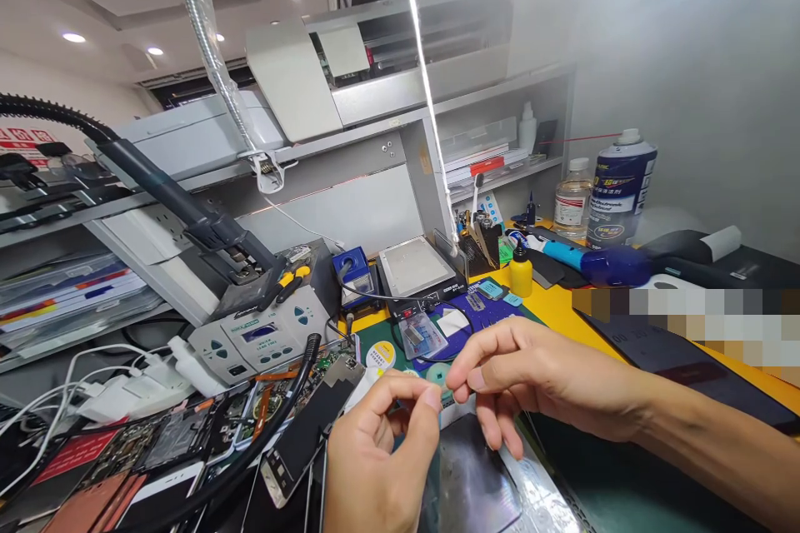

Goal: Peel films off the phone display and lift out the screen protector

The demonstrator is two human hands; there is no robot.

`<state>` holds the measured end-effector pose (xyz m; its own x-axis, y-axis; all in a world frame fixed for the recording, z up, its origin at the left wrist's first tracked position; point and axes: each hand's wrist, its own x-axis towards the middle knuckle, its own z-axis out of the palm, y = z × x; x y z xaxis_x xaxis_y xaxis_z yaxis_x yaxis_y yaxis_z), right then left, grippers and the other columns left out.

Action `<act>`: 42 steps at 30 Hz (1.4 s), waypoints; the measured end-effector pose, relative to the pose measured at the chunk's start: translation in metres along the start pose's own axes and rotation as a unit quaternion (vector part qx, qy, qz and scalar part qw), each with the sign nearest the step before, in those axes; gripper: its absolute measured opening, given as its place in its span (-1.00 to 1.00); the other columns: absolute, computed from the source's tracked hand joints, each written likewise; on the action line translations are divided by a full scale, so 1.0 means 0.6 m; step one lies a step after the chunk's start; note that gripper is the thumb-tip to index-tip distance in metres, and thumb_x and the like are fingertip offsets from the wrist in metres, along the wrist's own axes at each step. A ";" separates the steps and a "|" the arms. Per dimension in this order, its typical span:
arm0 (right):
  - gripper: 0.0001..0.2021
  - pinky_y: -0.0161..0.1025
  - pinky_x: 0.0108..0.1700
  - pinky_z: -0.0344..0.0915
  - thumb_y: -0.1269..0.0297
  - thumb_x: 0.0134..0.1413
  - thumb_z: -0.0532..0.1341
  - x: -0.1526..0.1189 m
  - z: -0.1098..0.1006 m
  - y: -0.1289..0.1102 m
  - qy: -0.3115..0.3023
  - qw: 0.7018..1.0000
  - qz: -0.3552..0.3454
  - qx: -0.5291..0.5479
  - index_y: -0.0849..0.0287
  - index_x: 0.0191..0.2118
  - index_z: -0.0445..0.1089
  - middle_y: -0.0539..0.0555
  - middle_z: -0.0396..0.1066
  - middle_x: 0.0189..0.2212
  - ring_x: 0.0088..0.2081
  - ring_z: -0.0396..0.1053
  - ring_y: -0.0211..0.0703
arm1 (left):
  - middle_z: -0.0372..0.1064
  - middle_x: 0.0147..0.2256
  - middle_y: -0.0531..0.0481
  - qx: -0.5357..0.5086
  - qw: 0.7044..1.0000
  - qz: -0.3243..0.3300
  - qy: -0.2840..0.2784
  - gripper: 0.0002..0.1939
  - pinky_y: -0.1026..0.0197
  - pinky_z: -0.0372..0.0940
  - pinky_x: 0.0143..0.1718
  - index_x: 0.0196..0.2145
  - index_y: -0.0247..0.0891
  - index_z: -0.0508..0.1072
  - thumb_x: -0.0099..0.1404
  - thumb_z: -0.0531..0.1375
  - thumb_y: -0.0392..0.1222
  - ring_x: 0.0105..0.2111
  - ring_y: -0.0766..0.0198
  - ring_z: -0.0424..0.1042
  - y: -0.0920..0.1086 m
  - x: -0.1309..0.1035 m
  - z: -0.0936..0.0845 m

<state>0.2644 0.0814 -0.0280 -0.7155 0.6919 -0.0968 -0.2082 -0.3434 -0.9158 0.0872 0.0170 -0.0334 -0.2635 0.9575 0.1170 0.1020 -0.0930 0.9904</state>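
Observation:
Both hands are close together over a dark, glossy flat panel (478, 475) on the bench, fingertips nearly meeting. My left hand (391, 450) is closed in a pinch of thumb and forefinger. Opposite it, my right hand (531, 375) pinches too, with its lower fingers curled loosely. Whatever lies between the fingertips is too small or too thin to name. Just behind the fingertips lies a round, pale green spool-like thing (439, 375). A round white and yellow label or lid (380, 355) is to the left of it.
At left stands a grey control station (259, 333) with a black hose (275, 433) crossing phone parts. A flat plate device (417, 266) sits at the back. On the right are a yellow bottle (520, 271), a spray can (622, 191), a clear bottle (571, 200) and a dark phone (675, 358).

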 end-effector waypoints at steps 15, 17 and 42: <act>-0.88 -0.39 -0.59 0.45 0.39 -0.09 0.31 0.006 -0.005 0.008 -0.014 0.999 0.006 0.038 0.31 -0.36 0.54 0.08 0.53 -0.42 -0.57 0.51 -0.25 | 0.43 -0.51 0.01 -0.067 0.995 -0.036 -0.066 -0.65 0.33 0.25 -0.58 -0.44 -0.26 0.67 0.07 0.46 0.12 -0.58 0.34 0.34 -0.013 0.008 -0.016; -0.88 -0.39 -0.59 0.44 0.37 -0.08 0.31 0.005 -0.003 0.006 -0.008 1.000 0.005 0.026 0.30 -0.37 0.53 0.07 0.52 -0.42 -0.56 0.50 -0.25 | 0.42 -0.52 0.00 -0.078 0.993 -0.049 -0.076 -0.64 0.34 0.25 -0.60 -0.42 -0.28 0.68 0.05 0.47 0.11 -0.57 0.33 0.34 -0.015 0.011 -0.019; -0.90 -0.17 -0.02 0.32 0.28 0.04 0.44 -0.004 0.004 0.003 0.046 0.966 -0.149 -0.207 0.16 -0.42 0.61 0.06 0.53 -0.21 -0.13 0.47 -0.07 | 0.25 -0.60 0.10 0.008 0.979 -0.082 -0.188 -0.75 0.32 -0.01 -0.62 -0.38 -0.33 0.65 0.18 0.31 -0.07 -0.66 0.43 0.14 -0.027 0.004 -0.017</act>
<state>0.2643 0.0777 -0.0286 -0.5985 0.7811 0.1781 -0.0969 0.1501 -0.9839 0.0753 0.0182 -0.0484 0.0928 0.9924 -0.0809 0.1030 0.0712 0.9921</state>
